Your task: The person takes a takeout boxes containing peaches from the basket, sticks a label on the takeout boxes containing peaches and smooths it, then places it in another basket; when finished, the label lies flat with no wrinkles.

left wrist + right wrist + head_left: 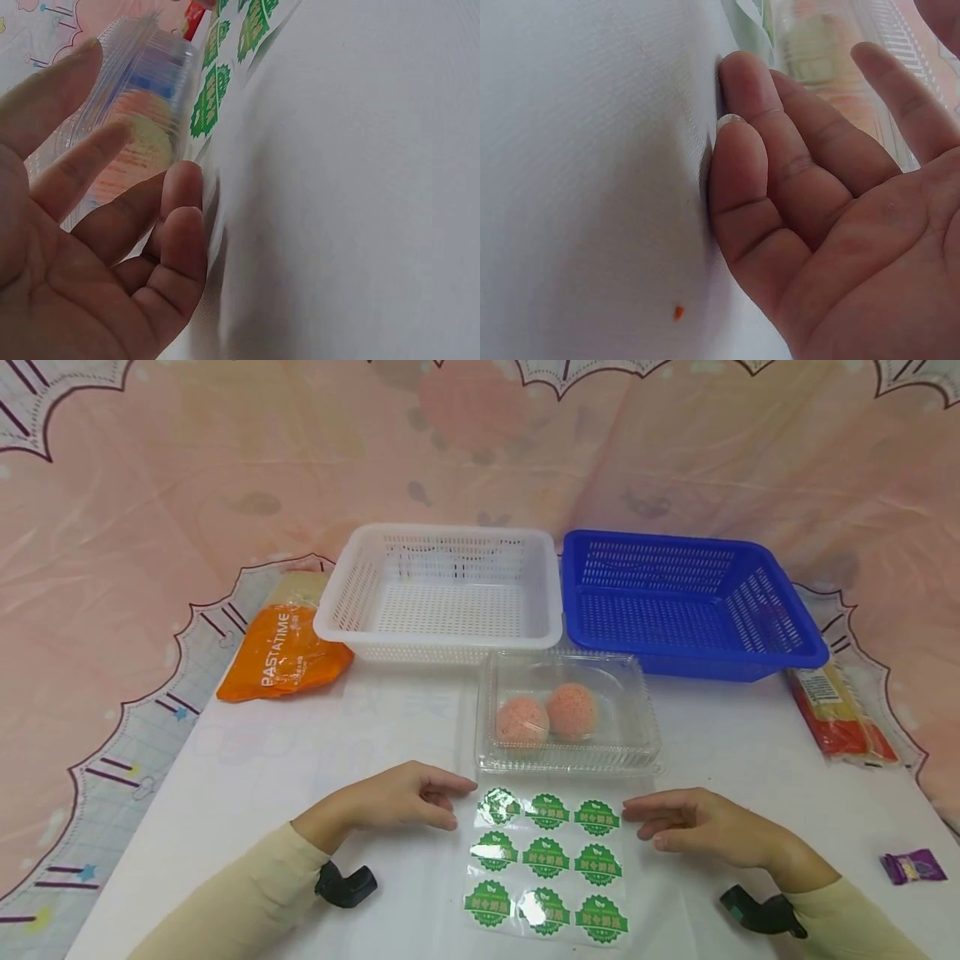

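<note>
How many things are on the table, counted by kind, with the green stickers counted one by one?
Baskets: 2, a white basket and a blue basket
Clear box: 1
Pink balls in the box: 2
Green stickers: 9
Orange packet: 1
Long packet: 1
Purple wrapper: 1
Total: 17
</note>
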The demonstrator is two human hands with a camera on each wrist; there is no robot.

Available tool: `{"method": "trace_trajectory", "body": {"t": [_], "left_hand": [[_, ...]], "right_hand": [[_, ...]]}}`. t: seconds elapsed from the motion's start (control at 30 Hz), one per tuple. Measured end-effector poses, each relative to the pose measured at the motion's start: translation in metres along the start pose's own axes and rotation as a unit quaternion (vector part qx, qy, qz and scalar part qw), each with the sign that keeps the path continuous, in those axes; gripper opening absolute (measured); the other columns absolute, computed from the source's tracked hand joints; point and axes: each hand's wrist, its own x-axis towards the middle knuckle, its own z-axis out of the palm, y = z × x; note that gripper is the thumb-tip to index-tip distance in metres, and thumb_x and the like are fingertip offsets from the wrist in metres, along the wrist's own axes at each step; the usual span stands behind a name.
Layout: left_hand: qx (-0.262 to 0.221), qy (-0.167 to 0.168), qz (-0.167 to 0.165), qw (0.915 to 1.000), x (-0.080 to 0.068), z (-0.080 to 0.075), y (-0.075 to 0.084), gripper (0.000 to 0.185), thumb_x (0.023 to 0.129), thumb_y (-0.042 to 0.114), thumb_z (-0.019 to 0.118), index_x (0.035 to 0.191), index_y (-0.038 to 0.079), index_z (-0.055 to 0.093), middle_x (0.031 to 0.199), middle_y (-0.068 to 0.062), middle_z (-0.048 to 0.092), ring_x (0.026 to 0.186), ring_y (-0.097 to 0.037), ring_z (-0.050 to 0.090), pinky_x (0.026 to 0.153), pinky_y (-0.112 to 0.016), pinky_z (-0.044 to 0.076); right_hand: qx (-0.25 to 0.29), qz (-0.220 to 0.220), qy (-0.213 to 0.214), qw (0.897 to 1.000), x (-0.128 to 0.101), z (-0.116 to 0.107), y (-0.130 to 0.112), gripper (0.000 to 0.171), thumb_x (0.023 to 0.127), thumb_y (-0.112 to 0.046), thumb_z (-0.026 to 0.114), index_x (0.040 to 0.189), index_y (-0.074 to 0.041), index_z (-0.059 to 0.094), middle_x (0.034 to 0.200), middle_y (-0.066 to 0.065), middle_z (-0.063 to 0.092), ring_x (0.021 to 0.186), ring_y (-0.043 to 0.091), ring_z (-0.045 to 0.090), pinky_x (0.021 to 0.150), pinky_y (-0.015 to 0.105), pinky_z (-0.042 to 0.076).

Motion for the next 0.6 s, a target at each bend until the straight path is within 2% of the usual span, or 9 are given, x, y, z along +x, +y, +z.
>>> {"method": "trace_trajectory", "body": {"t": [0.27,0.6], "left_hand": [[0.000,-0.006,-0.004,1.0000,0.0030,0.0053,0.0010,0.049,0.087,0.012,0.077,0.134,0.003,0.064,0.105,-0.002,0.068,0.094,-0.018,0.059,0.080,-0.023,0.049],[-0.006,-0.011,-0.011,0.9999,0.0039,0.0074,0.0032,0.046,0.088,0.012,0.077,0.132,0.004,0.066,0.094,0.000,0.066,0.088,-0.018,0.056,0.074,-0.024,0.047]], "right_hand": [[-0.019,0.008,-0.003,1.000,0.0044,0.0017,-0.0026,0.042,0.101,-0.004,0.055,0.139,0.013,0.049,0.138,0.034,0.050,0.114,0.016,0.063,0.092,0.024,0.052],[-0.040,-0.002,0.001,0.999,0.0094,0.0049,-0.0049,0.042,0.101,-0.004,0.056,0.139,0.011,0.050,0.133,0.028,0.057,0.113,0.016,0.063,0.091,0.025,0.052]]}}
